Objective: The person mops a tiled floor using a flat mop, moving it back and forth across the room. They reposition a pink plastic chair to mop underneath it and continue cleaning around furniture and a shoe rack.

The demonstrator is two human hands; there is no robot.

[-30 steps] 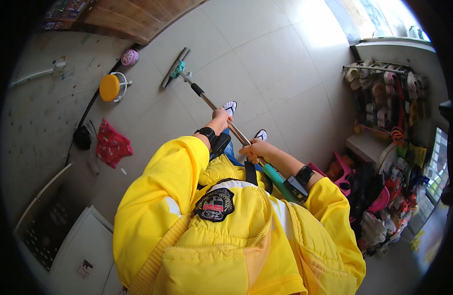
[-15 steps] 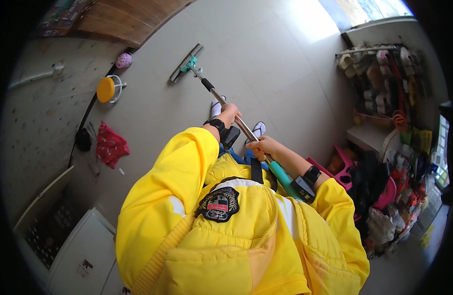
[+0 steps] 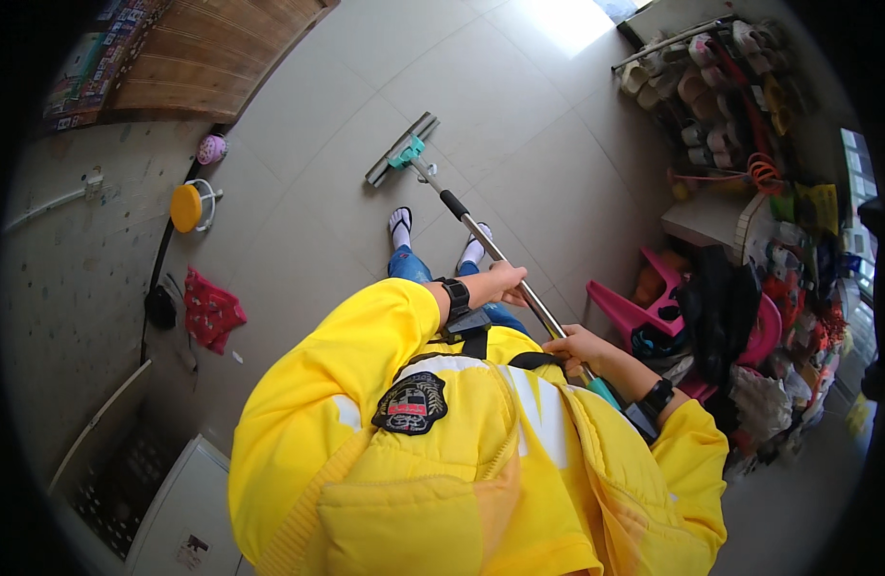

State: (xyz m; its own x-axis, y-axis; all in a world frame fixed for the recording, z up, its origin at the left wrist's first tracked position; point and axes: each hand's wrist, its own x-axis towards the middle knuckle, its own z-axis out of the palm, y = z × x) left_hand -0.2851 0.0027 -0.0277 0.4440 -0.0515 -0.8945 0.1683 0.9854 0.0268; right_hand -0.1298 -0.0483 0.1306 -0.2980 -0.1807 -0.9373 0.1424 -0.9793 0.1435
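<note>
A long-handled mop (image 3: 454, 204) slants across the floor, its wide, flat grey head (image 3: 377, 173) beyond my feet. A teal joint connects the head to the metal pole, and a teal grip partly shows at the near end. My left hand (image 3: 507, 281) is wrapped round the middle of the pole. Lower down, my right hand (image 3: 579, 348) closes round the pole just above the teal grip. Both wrists carry black bands. My feet (image 3: 400, 227), in white socks and dark flip-flops, stand behind the mop head.
Along the left wall are a yellow-topped stool (image 3: 186, 208), a pink round object (image 3: 212, 149) and a red cloth (image 3: 212, 312). To the right stand a rack of shoes (image 3: 697, 91), a pink plastic chair (image 3: 654, 298) and heaped bags. A wooden door (image 3: 212, 62) is at the far left.
The mop has swung to the right over the floor, and both my hands have moved right with it, still gripping the pole. The view has shifted, showing more of my feet and legs.
</note>
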